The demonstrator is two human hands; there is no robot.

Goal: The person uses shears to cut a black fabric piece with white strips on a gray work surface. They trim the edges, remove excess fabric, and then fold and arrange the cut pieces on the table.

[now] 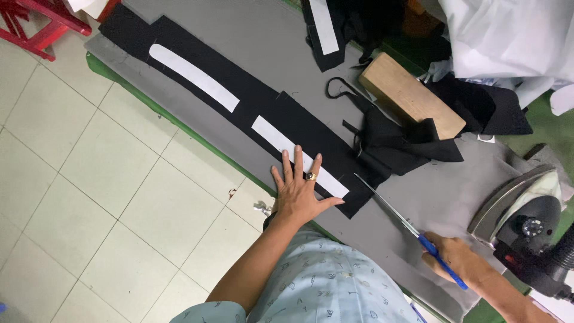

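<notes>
While the left hand (299, 194) lies spread flat on the black fabric (281, 116), the right hand (455, 258) grips blue-handled scissors (412, 230). Iron (526, 215) sits just beside it on the tabletop (251, 36).

No packages, labels, signs or screens

Nothing of that kind is seen on the table or the tiled floor; no printed wrapper, tag, notice or display is shown anywhere in the head view at this moment.

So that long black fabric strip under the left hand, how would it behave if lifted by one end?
Probably floppy: the black fabric strip lies thin and flat on the grey table. Likely light, since the left hand pins it with spread fingers. The white strips on it might stiffen those stretches slightly.
</notes>
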